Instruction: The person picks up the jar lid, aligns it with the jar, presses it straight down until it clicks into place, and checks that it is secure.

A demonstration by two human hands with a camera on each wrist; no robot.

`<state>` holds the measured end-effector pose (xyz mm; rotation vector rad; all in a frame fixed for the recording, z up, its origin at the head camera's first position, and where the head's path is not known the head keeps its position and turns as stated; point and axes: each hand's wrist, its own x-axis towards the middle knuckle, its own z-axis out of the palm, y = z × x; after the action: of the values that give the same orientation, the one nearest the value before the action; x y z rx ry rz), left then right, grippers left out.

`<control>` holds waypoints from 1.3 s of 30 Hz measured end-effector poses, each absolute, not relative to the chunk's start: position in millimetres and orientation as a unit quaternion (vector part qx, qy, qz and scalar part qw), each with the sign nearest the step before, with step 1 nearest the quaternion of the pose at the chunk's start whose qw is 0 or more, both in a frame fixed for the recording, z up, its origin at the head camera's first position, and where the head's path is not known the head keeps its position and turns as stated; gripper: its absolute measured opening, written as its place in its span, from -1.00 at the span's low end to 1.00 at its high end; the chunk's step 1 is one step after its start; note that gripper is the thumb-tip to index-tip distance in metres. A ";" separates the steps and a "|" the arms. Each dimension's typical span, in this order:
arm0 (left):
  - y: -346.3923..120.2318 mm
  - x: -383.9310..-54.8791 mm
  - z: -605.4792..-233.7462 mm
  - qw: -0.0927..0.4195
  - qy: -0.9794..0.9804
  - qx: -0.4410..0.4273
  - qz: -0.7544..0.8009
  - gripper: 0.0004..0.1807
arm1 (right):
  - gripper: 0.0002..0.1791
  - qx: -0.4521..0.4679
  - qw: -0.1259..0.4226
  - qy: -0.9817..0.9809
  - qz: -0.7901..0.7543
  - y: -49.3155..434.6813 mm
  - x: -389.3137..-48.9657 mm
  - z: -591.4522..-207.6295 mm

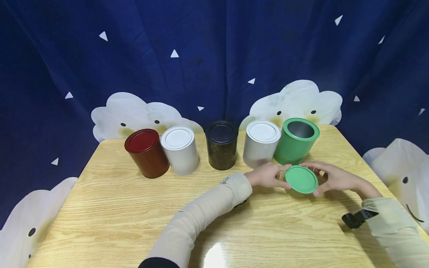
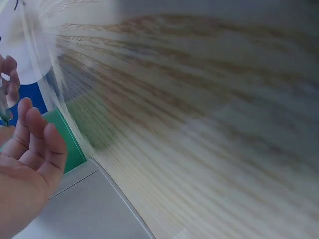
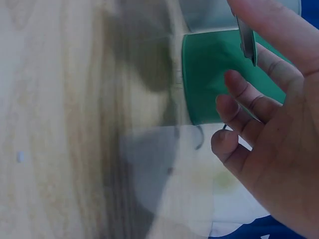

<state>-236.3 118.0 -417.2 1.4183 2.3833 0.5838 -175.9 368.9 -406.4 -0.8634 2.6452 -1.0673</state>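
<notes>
A round green lid [image 1: 301,179] is held above the table between both hands, its top face toward the head camera. My left hand [image 1: 269,175] pinches its left edge, and my right hand [image 1: 335,179] pinches the right edge. Just behind them stands the green can [image 1: 291,149], its top uncovered and its grey inside showing. In the right wrist view the lid [image 3: 246,42] appears edge-on between thumb and fingers, with the green can [image 3: 214,79] beyond. The left wrist view shows my left hand [image 2: 32,164] near the green can [image 2: 70,144]; the lid is mostly out of that view.
Left of the green can, a row of lidded cans stands along the table's back: a white can [image 1: 259,147], a black can [image 1: 222,149], another white can [image 1: 182,152] and a dark red can [image 1: 149,158]. A blue curtain [image 1: 207,44] hangs behind the wooden table [image 1: 110,208].
</notes>
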 end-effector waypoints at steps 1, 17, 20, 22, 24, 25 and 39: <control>117.6 -236.6 -417.2 0.154 0.829 0.495 0.211 -0.16 | -0.13 -0.290 0.079 0.885 -0.356 369.3 -176.4 -405.8; 112.3 -233.2 -406.3 0.139 0.794 0.513 0.294 -0.17 | -0.12 -0.293 0.076 0.879 -0.370 370.0 -175.0 -392.6; 112.1 -233.0 -403.2 0.143 0.782 0.516 0.318 -0.18 | -0.12 -0.293 0.077 0.879 -0.369 369.5 -174.8 -389.5; 112.0 -233.5 -401.2 0.144 0.780 0.515 0.326 -0.18 | -0.12 -0.290 0.078 0.880 -0.369 368.9 -174.5 -387.2; 111.8 -234.0 -399.7 0.143 0.778 0.515 0.330 -0.18 | -0.12 -0.285 0.079 0.880 -0.370 367.9 -174.2 -384.6; 111.5 -234.2 -399.0 0.141 0.780 0.514 0.327 -0.18 | -0.13 -0.282 0.081 0.881 -0.371 367.5 -174.2 -383.5; 109.4 -230.3 -393.9 0.134 0.788 0.505 0.326 -0.17 | -0.13 -0.287 0.076 0.887 -0.355 365.8 -173.4 -371.4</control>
<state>-230.3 109.4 -393.9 1.4650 2.2829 0.9453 -173.4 365.8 -371.4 -0.8611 2.6584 -1.0634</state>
